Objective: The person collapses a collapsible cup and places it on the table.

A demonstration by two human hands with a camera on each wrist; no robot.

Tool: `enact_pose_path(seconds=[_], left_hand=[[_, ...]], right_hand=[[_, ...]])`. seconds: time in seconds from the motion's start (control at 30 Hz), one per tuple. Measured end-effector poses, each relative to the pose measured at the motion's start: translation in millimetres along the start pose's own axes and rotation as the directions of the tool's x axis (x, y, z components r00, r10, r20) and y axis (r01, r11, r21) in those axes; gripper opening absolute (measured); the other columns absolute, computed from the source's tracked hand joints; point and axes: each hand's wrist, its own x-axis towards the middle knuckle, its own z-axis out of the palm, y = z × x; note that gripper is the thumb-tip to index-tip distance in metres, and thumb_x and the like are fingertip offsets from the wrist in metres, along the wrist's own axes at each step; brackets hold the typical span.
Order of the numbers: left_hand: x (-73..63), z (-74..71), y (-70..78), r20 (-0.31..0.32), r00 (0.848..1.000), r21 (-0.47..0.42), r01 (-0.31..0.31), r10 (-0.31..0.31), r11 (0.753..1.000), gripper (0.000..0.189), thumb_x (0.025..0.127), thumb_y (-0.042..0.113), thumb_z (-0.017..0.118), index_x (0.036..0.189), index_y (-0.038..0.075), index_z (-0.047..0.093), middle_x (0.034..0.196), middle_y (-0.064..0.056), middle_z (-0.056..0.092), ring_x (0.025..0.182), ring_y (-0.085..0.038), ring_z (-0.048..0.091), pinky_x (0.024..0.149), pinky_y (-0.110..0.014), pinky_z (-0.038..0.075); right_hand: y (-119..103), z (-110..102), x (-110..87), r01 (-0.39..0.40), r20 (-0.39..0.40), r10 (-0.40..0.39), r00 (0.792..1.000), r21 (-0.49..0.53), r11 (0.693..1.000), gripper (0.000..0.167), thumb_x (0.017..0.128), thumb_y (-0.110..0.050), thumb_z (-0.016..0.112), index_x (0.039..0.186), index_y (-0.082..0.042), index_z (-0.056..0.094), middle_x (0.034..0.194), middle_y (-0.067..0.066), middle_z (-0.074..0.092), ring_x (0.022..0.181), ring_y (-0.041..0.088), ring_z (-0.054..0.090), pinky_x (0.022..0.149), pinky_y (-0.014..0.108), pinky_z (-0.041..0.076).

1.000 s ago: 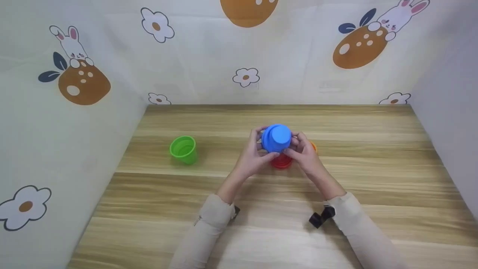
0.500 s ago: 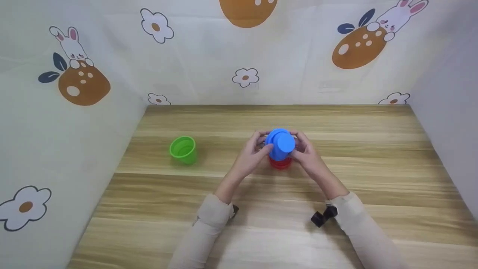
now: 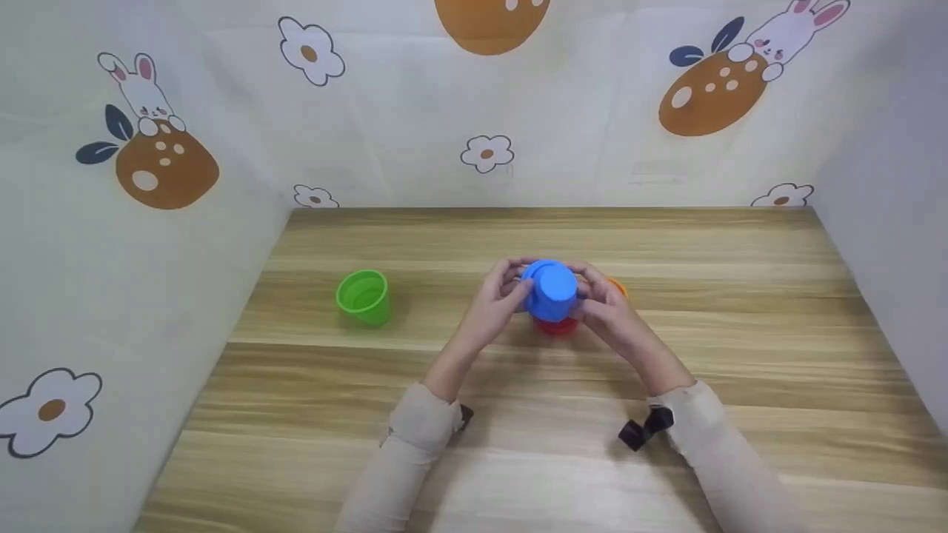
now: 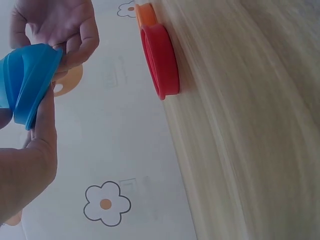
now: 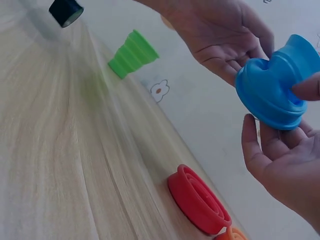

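Both hands hold a blue collapsible cup (image 3: 554,292) above the table, its narrow base facing up toward the head camera. My left hand (image 3: 492,303) grips its left side, thumb on the wall. On the other side my right hand (image 3: 611,311) holds it with thumb and fingers. The right wrist view shows the blue cup's wall (image 5: 272,90) partly folded in and lopsided, with a thumb pressing into it. Below the hands lies a flattened red collapsible cup (image 5: 197,200), largely hidden in the head view. Beside it sits an orange one (image 4: 146,15), only partly visible.
A green collapsible cup (image 3: 364,297), extended and rim up, stands on the wooden table (image 3: 296,414) to the left. Patterned walls close in the back and the left side, and a plain wall (image 3: 881,222) the right. Black wrist cameras (image 3: 644,428) hang by both sleeves.
The blue cup has come slightly lower in the head view, toward me. Its base swung right, then partly back. My left thumb has moved from the lower rim up onto its side.
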Motion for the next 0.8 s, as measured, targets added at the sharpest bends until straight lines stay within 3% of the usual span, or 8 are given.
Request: enact_pose_path(seconds=[0.17,0.27,0.37,0.5,0.63,0.8], left_hand=[[-0.1,-0.7,0.1,-0.002,1.000,-0.036,0.018,-0.018,0.999,0.040,0.099,0.004,0.051,0.137,-0.005,0.046,0.130,-0.025,0.060,0.111,-0.025,0.063,0.099,-0.037,0.055],[-0.2,0.1,-1.3,0.022,0.999,-0.040,0.031,-0.031,0.999,0.050,0.092,-0.002,0.055,0.140,-0.002,0.042,0.133,-0.024,0.056,0.117,-0.030,0.062,0.100,-0.040,0.055],[-0.6,1.6,-3.4,0.054,0.998,-0.020,0.030,-0.029,0.999,0.062,0.086,-0.006,0.059,0.143,0.000,0.036,0.140,-0.023,0.050,0.124,-0.036,0.058,0.104,-0.043,0.053],[-1.8,3.7,-5.8,0.073,0.997,-0.010,0.024,-0.023,1.000,0.069,0.085,-0.009,0.060,0.146,0.001,0.030,0.146,-0.022,0.043,0.130,-0.038,0.054,0.107,-0.047,0.050],[-2.0,6.1,-6.8,0.056,0.998,-0.008,0.014,-0.014,1.000,0.068,0.084,-0.012,0.058,0.145,0.001,0.031,0.146,-0.022,0.043,0.131,-0.039,0.053,0.107,-0.047,0.050],[-0.9,9.7,-7.9,0.015,1.000,0.056,0.000,-0.001,0.998,0.066,0.083,-0.013,0.058,0.142,0.003,0.034,0.145,-0.021,0.044,0.136,-0.037,0.048,0.111,-0.047,0.046]], right_hand=[[1,-3,0.0,0.004,0.069,-0.011,0.998,0.107,0.994,0.057,0.088,0.010,0.042,0.135,-0.023,0.044,0.123,-0.006,0.061,0.106,0.008,0.055,0.084,0.019,0.047],[2,-2,0.7,0.028,0.064,-0.036,0.997,0.122,0.992,0.058,0.089,0.012,0.043,0.137,-0.020,0.044,0.129,-0.004,0.061,0.112,0.009,0.057,0.092,0.020,0.051],[2,-1,1.2,0.045,0.033,-0.049,0.998,0.115,0.992,0.058,0.089,0.013,0.044,0.137,-0.019,0.045,0.130,-0.005,0.062,0.114,0.009,0.060,0.095,0.022,0.054],[2,2,1.7,0.026,-0.043,-0.023,0.999,0.066,0.997,0.056,0.089,0.014,0.048,0.134,-0.020,0.047,0.127,-0.007,0.064,0.109,0.009,0.064,0.089,0.021,0.057],[1,6,2.8,-0.013,-0.129,0.014,0.992,0.009,1.000,0.056,0.088,0.015,0.049,0.131,-0.020,0.049,0.124,-0.010,0.067,0.104,0.008,0.065,0.083,0.020,0.058],[1,9,4.5,-0.031,-0.202,0.028,0.979,-0.012,0.999,0.056,0.087,0.015,0.050,0.129,-0.022,0.051,0.119,-0.009,0.069,0.101,0.008,0.066,0.080,0.021,0.059]])
